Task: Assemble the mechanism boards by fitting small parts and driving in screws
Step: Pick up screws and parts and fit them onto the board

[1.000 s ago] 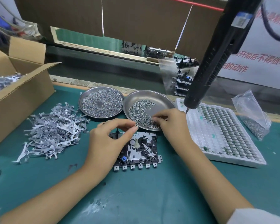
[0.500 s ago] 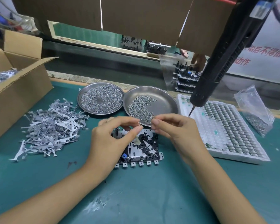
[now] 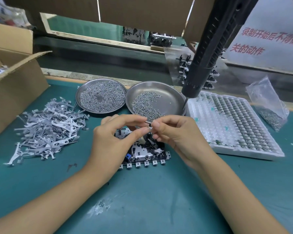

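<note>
Head camera, looking down on the green bench mat (image 3: 142, 200). Count them off: one black-and-silver mechanism board (image 3: 143, 153) lying flat at centre, two round steel dishes beyond it, one white moulded tray, one clear plastic bag, one brown cardboard box, one black powered screwdriver. The left round steel dish (image 3: 101, 96) is thick with tiny silver coil springs; the right round steel dish (image 3: 156, 98) carries a smaller scatter of small silver screws (image 3: 145, 105) across its left half. Far left, the open brown cardboard box (image 3: 15, 81); just near of it, a loose heap of flat grey stamped metal levers (image 3: 46, 130), too tangled to count. On the right, the white moulded tray (image 3: 230, 125) holds rows of small grey parts, and the clear plastic bag (image 3: 269, 105) beyond it holds more small silver pieces. The black powered screwdriver (image 3: 208, 54) hangs tilted from above, its bit just over the right dish's right rim.

Two hands, both raised above the board's far half. The left hand (image 3: 112, 144) and right hand (image 3: 178, 137) meet fingertip to fingertip, each pinching a tiny metal part (image 3: 148, 124) between thumb and forefinger. That part sits right between the fingertips, above the board and just near of the screw dish; what kind of part it is I cannot tell.
</note>
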